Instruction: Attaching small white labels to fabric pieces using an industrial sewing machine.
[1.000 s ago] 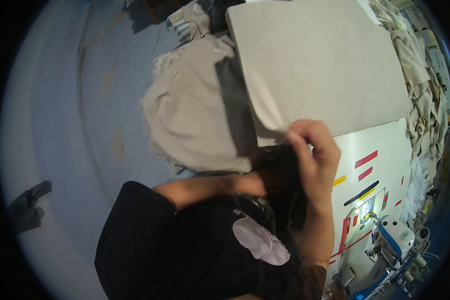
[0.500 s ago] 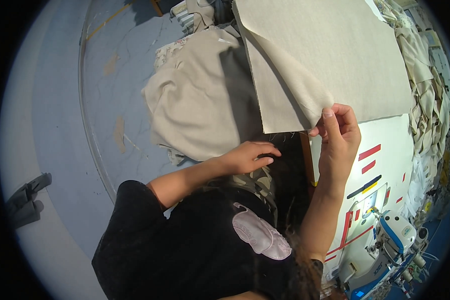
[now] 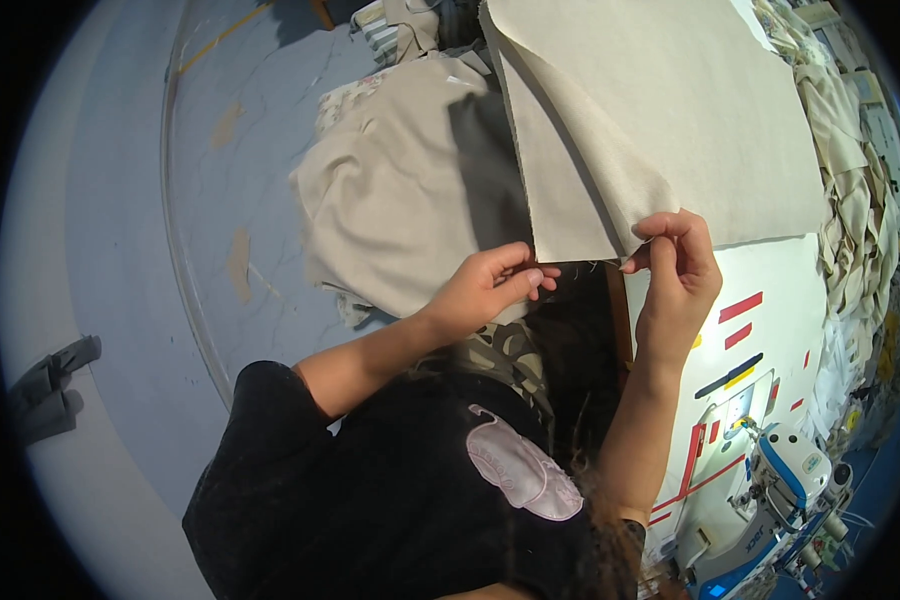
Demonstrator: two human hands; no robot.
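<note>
Beige cloth [image 3: 710, 130] lies on the white table [image 3: 785, 300], its near left part folded back, and the right hand [image 3: 678, 275] pinches the curled edge between thumb and fingers. The left hand [image 3: 485, 288], loosely bent, is by the lower layer's corner; whether it grips anything, one cannot tell.

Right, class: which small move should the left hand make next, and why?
Probably a light pinch by the left hand on the near-left corner of the lower cloth: that corner lies exposed right beside it, while the right hand holds the turned-back flap.
</note>
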